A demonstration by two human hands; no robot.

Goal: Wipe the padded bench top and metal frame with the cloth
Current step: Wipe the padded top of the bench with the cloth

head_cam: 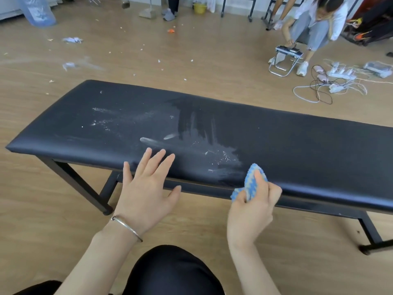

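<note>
The right hand (253, 201) pinches a bunched blue-and-white cloth (251, 182) against the near edge of the padded bench top (308, 150). The left hand (146, 184) lies spread, fingers flat on that edge. The black top shows white powdery smears mid-surface, a darker streak beyond. The black metal frame (85, 186) stands beneath.

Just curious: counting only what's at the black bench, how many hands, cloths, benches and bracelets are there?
hands: 2, left hand and right hand
cloth: 1
bench: 1
bracelet: 1
total: 5
</note>
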